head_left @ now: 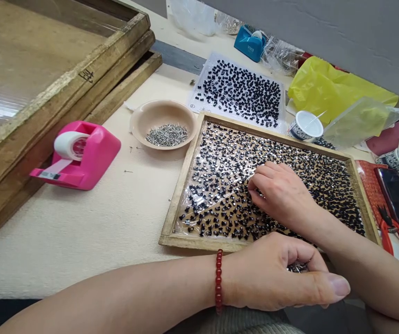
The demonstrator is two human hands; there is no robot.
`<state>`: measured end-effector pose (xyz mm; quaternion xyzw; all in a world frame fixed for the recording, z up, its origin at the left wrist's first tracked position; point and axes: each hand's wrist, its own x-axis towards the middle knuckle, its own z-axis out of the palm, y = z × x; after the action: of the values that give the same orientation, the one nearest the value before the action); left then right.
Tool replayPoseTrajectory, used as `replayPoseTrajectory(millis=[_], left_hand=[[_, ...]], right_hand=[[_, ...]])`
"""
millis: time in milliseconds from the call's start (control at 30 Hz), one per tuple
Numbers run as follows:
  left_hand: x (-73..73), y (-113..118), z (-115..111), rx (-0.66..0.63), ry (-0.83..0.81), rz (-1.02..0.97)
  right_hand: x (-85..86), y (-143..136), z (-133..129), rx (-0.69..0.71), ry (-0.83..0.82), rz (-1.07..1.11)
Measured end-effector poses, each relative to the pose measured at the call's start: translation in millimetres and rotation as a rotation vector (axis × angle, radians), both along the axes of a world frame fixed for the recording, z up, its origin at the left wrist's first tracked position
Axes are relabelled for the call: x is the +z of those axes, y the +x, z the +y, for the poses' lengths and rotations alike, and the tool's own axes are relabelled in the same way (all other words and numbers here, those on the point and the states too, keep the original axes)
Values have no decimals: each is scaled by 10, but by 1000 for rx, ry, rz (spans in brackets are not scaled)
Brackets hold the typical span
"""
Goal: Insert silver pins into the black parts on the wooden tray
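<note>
In the head view, the right hand bends over a wooden-framed tray, its fingers bunched and pointing down among small black pieces; whether they pinch one I cannot tell, since the hand hides what lies under its tips. Nearer the wearer, the left hand is curled around some silvery bits, which show between its thumb and bent fingers. The black pieces surround the right fingers, looser to their left, packed closer to their right. Beyond and left of those fingers, a bowl of metal pins stands just beside the frame, with a few loose pins on the counter farther left. Spilling looks the likeliest trouble: should the left fingers slacken, bits could drop toward the lap or the tray's near edge. The right forearm, crossing low over the near rim, might brush pieces askew, and a fingertip snagging the clear film in the tray could shift many at once.
</note>
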<state>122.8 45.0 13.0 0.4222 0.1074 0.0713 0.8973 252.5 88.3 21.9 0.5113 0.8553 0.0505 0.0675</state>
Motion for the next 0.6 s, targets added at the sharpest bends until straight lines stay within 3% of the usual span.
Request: replayPoseTrajectory(millis=[267, 433, 600], left_hand=[[-7, 1, -11, 6, 7, -5], [-27, 36, -32, 94, -184, 2], [-53, 66, -10, 282, -320, -30]], right_hand=[[50, 38, 6, 18, 19, 124], [290, 211, -16, 8, 56, 419], [560, 470, -263, -68, -66, 641]])
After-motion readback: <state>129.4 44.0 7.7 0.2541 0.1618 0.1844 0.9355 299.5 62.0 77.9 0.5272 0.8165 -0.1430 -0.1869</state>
